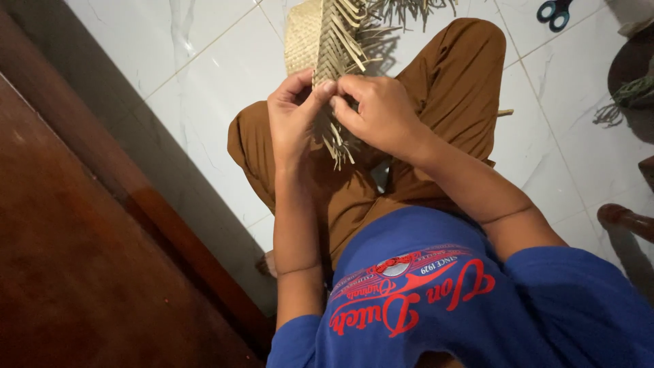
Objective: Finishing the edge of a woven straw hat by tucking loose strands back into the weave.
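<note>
Over the lap, two hands point(293, 112) point(381, 112) pinch one woven mat point(310, 34)

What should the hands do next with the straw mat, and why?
Probably tuck the pinched strip under its neighbour. Both the left hand and right hand pinch loose strips at the unwoven edge of the mat.

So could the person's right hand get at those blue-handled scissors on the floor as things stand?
Probably not without letting go and leaning: the right hand is pinching strips of the pale woven straw piece, and the blue-handled scissors lie far off on the white tiled floor, beyond the raised brown-trousered knee.
</note>
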